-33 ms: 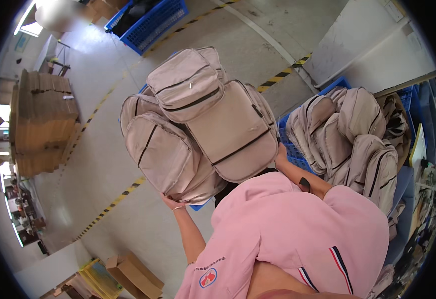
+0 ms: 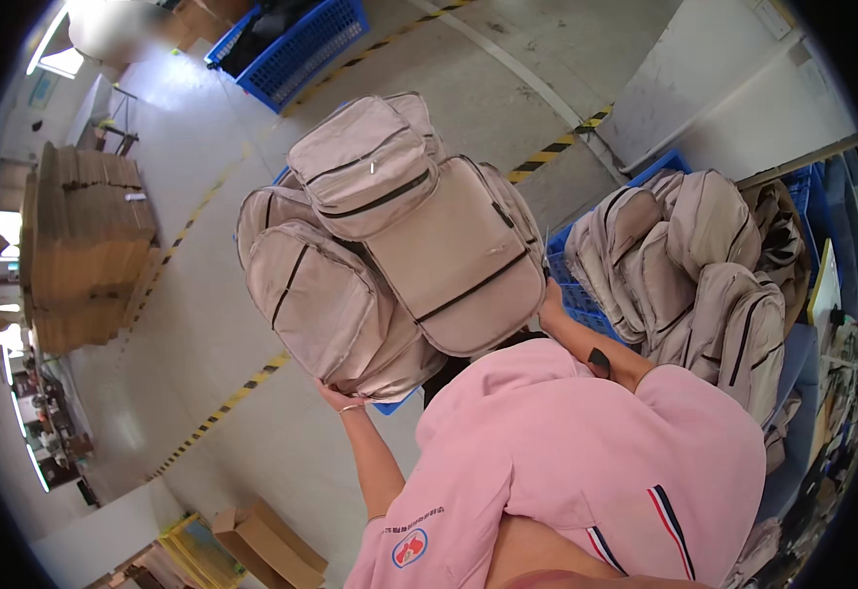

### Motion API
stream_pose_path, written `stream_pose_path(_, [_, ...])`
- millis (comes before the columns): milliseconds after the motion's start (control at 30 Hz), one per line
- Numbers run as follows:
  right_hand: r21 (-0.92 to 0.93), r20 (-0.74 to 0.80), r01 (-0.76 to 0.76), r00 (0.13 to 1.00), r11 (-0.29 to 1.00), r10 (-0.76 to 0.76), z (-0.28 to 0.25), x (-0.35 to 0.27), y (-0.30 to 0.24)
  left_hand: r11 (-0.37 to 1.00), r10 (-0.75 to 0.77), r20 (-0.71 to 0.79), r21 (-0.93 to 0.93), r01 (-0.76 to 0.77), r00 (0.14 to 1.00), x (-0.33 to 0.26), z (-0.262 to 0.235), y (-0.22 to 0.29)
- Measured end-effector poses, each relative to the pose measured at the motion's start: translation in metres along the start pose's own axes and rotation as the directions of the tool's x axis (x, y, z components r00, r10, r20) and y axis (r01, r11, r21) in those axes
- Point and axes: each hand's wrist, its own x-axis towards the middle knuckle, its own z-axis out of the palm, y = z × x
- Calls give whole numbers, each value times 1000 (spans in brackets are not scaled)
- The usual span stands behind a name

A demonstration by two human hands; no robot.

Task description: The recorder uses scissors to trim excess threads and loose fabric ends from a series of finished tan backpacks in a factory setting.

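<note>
Several beige backpacks with dark zippers are heaped in front of me, among them a large backpack (image 2: 458, 260) on the right, a rounded backpack (image 2: 316, 280) on the left and a smaller one (image 2: 365, 167) lying on top. Under the heap, a corner of a blue crate (image 2: 396, 403) peeks out. My left hand (image 2: 335, 395) is closed at the near left corner of the load, and my right hand (image 2: 552, 304) at its right side. Both appear to grip the crate's edge, though the bags hide most of the fingers.
Right of me stands another blue crate (image 2: 586, 309) piled with beige backpacks (image 2: 708, 231). A blue basket (image 2: 301, 59) with dark items is at the far left. Flattened cardboard (image 2: 90, 250) is stacked at left, and an open carton (image 2: 267, 545) lies near lower left. Striped tape (image 2: 223, 407) marks the floor.
</note>
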Motion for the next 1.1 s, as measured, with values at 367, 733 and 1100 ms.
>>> stream_pose_path(367, [194, -118, 0, 993, 981, 24, 165, 27, -71, 1000, -24, 208, 3, 24, 978, 172, 68, 76])
stream_pose_path(733, [174, -105, -129, 983, 976, 148, 212, -9, -127, 992, -86, 156, 106, 70, 984, 197, 84, 112])
stream_pose_path(1100, [-19, -90, -246, 966, 969, 243, 179, -20, -134, 976, -145, 29, 166, 138, 989, 203, 71, 119])
